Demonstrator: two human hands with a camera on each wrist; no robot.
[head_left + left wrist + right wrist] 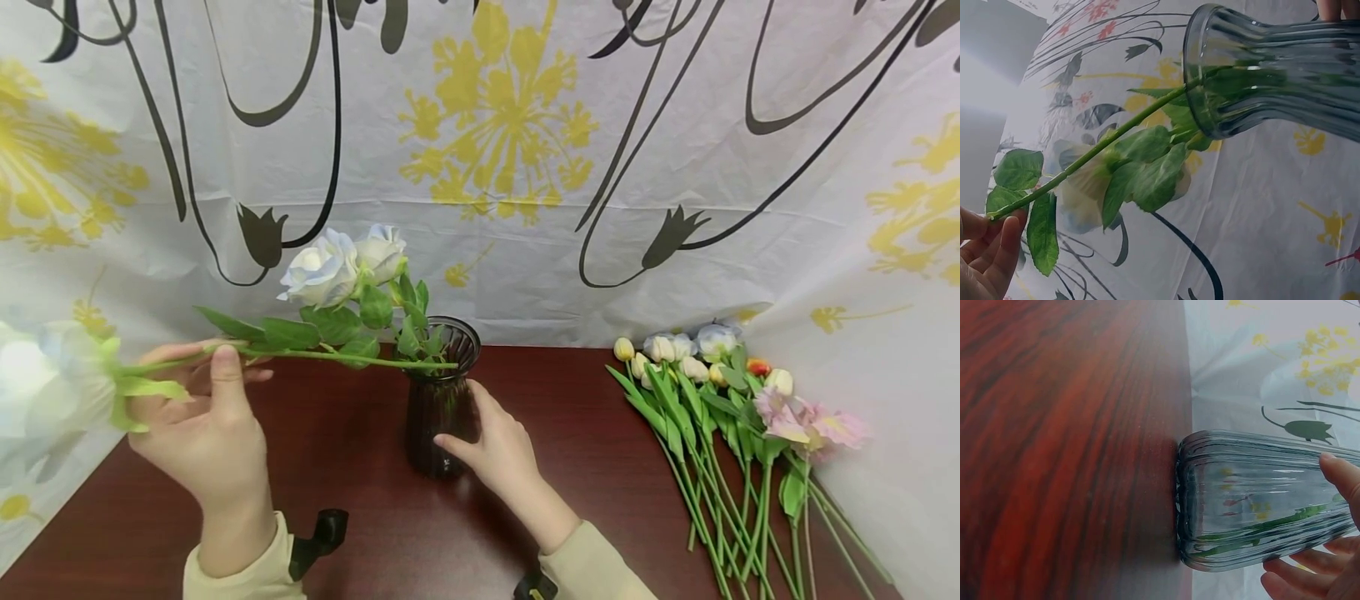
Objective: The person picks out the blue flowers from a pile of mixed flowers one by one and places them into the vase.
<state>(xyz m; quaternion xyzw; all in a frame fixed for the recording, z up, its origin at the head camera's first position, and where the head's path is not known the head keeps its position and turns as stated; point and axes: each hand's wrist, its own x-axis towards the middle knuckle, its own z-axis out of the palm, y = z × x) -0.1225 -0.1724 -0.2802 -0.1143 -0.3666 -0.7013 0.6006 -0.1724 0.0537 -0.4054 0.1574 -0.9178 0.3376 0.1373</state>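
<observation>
My left hand (210, 433) pinches the green stem (375, 360) of an artificial rose with a pale blue-white bloom (48, 379). The stem lies nearly level, its cut end over the mouth of a dark ribbed glass vase (435, 433). In the left wrist view the stem (1091, 153) runs from the fingers to the vase rim (1192, 75). Around the lower body of the upright vase, my right hand (502, 446) curls its thumb and fingers. White roses (322, 267) lean out of the vase to the left, and green stems show through its glass (1272, 522).
At the right of the dark red table (585, 417) lies a pile of artificial flowers: white and yellow tulips (693, 369), blue-white roses (717, 340) and a pink flower (810, 423). Behind the table hangs a white patterned cloth (525, 275).
</observation>
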